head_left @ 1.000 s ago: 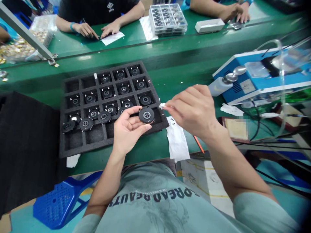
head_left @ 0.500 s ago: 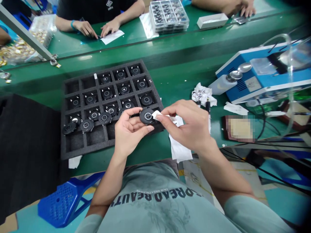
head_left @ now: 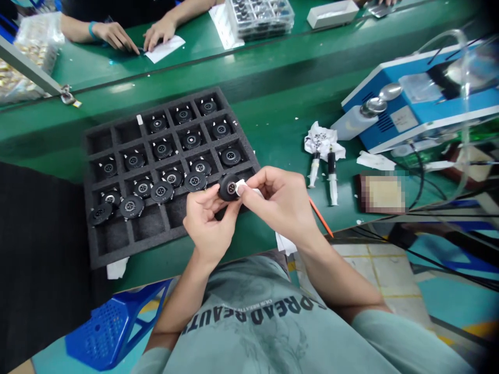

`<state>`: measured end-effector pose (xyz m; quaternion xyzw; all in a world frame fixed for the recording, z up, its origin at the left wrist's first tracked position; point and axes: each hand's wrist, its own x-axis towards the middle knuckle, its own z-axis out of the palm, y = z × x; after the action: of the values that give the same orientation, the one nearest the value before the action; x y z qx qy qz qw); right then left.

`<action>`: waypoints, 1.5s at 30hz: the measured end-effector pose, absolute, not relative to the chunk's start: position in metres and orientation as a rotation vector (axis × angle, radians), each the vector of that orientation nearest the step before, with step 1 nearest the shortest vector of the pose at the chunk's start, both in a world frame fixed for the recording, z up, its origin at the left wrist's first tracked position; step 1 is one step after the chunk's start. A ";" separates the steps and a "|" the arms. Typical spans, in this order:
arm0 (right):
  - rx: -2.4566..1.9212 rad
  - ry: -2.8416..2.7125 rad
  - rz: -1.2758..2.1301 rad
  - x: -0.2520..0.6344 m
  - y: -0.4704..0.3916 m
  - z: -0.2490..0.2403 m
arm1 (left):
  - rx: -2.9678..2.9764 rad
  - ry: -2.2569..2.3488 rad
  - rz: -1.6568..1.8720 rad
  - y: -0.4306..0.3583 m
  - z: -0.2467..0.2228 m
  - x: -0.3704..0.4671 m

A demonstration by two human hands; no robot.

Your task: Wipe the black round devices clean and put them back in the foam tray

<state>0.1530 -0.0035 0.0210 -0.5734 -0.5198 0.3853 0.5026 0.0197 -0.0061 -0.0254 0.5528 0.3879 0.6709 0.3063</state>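
A round black watch body point(head_left: 227, 188) is held at its edge by my left hand point(head_left: 208, 221), over the near right corner of the foam tray. My right hand point(head_left: 278, 200) pinches a white wipe point(head_left: 240, 185) and presses it on the right side of that watch body. The black foam tray point(head_left: 150, 226) has square compartments with several similar watch bodies in them. More watch bodies, such as this one point(head_left: 132, 206), rest on the dividers along its near rows. A small white piece point(head_left: 140, 120) lies on a divider at the back.
Two syringes point(head_left: 332, 179) and a crumpled tissue point(head_left: 325, 139) lie to the right, near an orange stick point(head_left: 321, 217). Beyond are a bottle point(head_left: 354, 122), a blue machine point(head_left: 384, 127) and a brown block point(head_left: 384, 193). Another person's hands point(head_left: 160, 34) work across the table.
The camera view has shifted. My right hand has turned and moved closer to my left, with the wipe now further over the watch body. The syringes and orange stick are more exposed.
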 end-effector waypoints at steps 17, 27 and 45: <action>-1.362 -1.319 0.924 0.153 0.005 0.019 | 1.428 1.051 1.776 -0.004 -0.023 0.021; -1.309 -1.453 0.797 0.162 0.011 0.019 | 1.429 1.028 1.685 -0.002 -0.021 0.015; -1.068 -2.387 0.105 0.185 0.033 0.042 | 1.293 1.033 1.234 -0.001 -0.010 0.004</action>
<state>0.1850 0.0327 0.0417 -0.3943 -0.8808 0.0387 0.2594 0.0040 -0.0005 -0.0099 0.5376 0.4296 0.5130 0.5131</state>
